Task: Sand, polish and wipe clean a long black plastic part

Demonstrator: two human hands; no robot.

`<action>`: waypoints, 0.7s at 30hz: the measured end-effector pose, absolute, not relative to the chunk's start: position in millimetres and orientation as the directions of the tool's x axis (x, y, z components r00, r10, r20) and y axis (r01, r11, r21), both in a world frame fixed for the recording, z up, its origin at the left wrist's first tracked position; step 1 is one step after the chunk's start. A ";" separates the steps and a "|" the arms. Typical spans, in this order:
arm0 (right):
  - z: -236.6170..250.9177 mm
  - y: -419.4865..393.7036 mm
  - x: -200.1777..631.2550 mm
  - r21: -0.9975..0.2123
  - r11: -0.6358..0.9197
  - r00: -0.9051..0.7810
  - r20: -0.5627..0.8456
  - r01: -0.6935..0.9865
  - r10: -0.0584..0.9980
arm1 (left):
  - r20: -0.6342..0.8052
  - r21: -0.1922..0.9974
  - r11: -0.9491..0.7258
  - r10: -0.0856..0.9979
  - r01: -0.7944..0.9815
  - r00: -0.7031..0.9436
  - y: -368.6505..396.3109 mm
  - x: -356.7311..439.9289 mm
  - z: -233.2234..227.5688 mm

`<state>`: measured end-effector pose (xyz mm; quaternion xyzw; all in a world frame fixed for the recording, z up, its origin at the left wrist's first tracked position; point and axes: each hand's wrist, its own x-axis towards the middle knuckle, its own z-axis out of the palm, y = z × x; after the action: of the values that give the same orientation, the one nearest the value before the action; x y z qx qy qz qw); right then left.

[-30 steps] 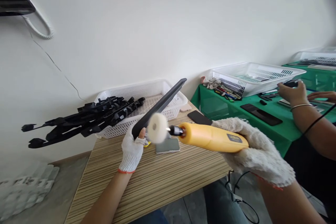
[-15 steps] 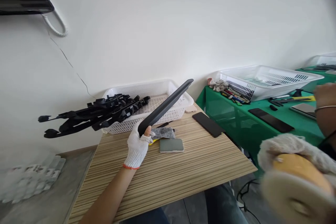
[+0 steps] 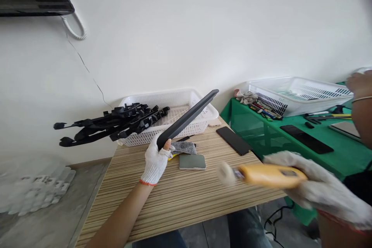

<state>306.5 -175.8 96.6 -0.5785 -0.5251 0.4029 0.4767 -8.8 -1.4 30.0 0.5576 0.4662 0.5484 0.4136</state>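
My left hand, in a white knit glove with the thumb tip bare, is closed round the lower end of a long black plastic trim strip. The strip slants up to the right, its far end in front of the white basket's right side. My gloved right hand, slightly blurred, grips a yellow handheld polisher at the table's right edge. A whitish round pad on its tip points left, apart from the strip. Below the strip lie a grey cloth and a grey-green rectangular block.
Black plastic parts overhang the left of the white basket. A black phone rests at the table's right. On the green-covered table stand another basket and tools. Another person's arm reaches in from the right.
My right hand has turned the polisher, so its pad now points left over the table instead of toward me. The left hand keeps its hold on the strip; the view has shifted slightly.
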 end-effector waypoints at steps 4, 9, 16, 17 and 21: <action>85.8 -122.9 275.3 -0.965 -0.056 0.199 -0.004 0.256 0.980 | 0.229 0.972 -0.226 0.972 0.056 -0.053 -1.2 -8.7 29.5; 69.5 -94.2 237.6 -0.983 -0.009 0.128 0.015 0.182 0.992 | 0.220 0.975 -0.217 0.974 0.057 -0.055 0.9 -10.7 25.9; 56.3 -81.5 226.5 -0.977 0.012 0.192 0.054 0.214 0.980 | 0.211 0.977 -0.208 0.975 0.042 -0.066 1.8 -8.8 25.9; 54.6 -75.8 230.6 -0.983 0.000 0.266 0.049 0.181 0.963 | 0.209 0.978 -0.207 0.976 0.039 -0.066 1.5 -8.4 26.6; 54.7 -40.3 261.8 -0.998 -0.018 0.528 0.013 0.053 0.849 | 0.210 0.977 -0.207 0.976 0.057 -0.063 -0.4 -8.1 29.1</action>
<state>261.8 -40.3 54.7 -0.6325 -0.3567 0.3298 0.6033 -8.1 -0.4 29.1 0.5445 0.4739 0.5540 0.4146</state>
